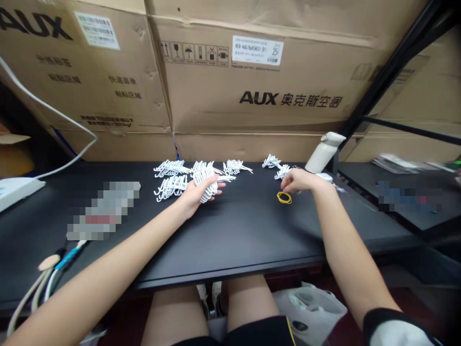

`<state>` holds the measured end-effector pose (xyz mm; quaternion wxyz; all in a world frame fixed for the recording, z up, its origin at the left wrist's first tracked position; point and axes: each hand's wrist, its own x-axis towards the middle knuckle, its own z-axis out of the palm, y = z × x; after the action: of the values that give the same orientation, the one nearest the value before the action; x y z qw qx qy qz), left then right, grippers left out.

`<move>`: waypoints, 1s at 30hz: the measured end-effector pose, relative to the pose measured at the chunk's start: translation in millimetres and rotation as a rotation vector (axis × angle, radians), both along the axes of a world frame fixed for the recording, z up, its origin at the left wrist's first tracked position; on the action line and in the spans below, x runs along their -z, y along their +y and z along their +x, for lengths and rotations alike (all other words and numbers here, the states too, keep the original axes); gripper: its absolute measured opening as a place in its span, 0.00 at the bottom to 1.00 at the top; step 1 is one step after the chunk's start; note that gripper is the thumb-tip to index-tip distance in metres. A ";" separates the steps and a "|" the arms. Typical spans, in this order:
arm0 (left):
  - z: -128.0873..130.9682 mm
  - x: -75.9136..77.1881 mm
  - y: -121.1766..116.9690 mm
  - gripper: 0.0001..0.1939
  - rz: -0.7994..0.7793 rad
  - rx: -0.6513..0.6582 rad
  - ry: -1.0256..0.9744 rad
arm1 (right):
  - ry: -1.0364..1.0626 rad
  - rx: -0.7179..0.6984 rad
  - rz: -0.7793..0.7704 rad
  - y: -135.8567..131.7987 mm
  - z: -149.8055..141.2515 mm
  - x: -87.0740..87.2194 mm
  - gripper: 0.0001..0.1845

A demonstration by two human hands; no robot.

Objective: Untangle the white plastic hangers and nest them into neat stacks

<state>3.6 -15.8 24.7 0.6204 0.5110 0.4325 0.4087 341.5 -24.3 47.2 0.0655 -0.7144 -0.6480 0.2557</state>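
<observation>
My left hand (196,194) is closed around a bundle of white hooks (206,185), their curved ends fanned out over the table. Beside and behind it lie more bundles of white hooks, one at the far left (171,167), one in front of that (171,187) and another further right (234,166). Over on the right, my right hand (296,181) has its fingers pinched together at a yellow rubber band (284,197), which hangs just below the fingertips. Two small clusters of white hooks (272,161) lie just behind that hand.
A white bottle (325,152) leans at the back right, near a black shelf post. Cardboard boxes (252,120) wall off the back of the black table (230,240). At left are a blurred-out flat device (104,211), cables and a white box (18,190).
</observation>
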 end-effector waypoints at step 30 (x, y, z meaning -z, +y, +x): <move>-0.3 0.8 -1.0 0.26 -0.002 0.026 0.036 | 0.086 -0.091 0.007 -9.9 8.8 -11.0 0.04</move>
<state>3.2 -16.9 23.9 0.6180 0.5233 0.4375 0.3910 350.3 -34.2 58.3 0.0844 -0.6723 -0.6773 0.2866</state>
